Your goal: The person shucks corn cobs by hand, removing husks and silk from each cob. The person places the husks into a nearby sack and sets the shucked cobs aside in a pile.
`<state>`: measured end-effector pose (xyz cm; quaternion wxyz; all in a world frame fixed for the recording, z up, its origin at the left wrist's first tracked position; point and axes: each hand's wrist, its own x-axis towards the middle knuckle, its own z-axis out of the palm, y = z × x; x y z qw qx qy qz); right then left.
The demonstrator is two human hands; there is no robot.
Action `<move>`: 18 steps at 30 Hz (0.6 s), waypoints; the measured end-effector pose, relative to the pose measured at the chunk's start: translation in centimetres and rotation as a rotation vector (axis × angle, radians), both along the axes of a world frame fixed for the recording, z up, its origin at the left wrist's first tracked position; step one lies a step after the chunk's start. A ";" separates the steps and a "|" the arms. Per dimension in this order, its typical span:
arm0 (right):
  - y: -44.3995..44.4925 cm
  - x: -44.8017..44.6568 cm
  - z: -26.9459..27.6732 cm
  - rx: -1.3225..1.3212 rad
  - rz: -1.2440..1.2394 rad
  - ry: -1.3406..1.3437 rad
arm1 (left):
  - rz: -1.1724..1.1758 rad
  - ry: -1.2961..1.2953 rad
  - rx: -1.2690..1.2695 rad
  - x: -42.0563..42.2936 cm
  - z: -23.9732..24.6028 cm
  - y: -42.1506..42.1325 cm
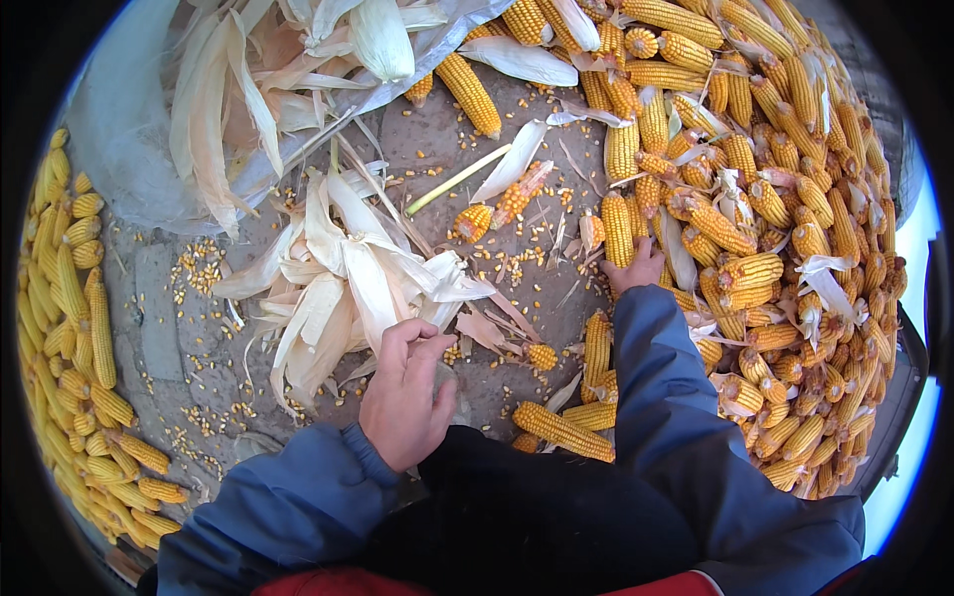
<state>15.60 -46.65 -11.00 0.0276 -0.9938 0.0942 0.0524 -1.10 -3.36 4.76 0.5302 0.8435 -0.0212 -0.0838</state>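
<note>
My right hand [635,270] is at the left edge of a large heap of corn ears, with its thumb and fingers around the lower end of a yellow corn ear [617,227]. Part of that grip is hidden by the hand itself. My left hand [408,391] hovers low in front of me, fingers bent and thumb apart, with nothing visible in it. Just beyond it lies a loose bunch of pale dry corn husks [358,261]. Between the hands, a short corn piece [540,356] rests on the brick floor among scattered kernels.
The heap of husked ears [753,246] rises along the right. Another pile of ears [67,320] curves along the left rim. A translucent plastic sack [127,141] holds husks at upper left. A green stalk [456,180] and partly stripped cob [524,192] lie on the brick floor [160,313].
</note>
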 end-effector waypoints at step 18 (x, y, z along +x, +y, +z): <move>7.4 -2.4 2.7 -0.057 -0.325 0.426 | -0.006 0.027 -0.028 -1.1 0.0 -0.7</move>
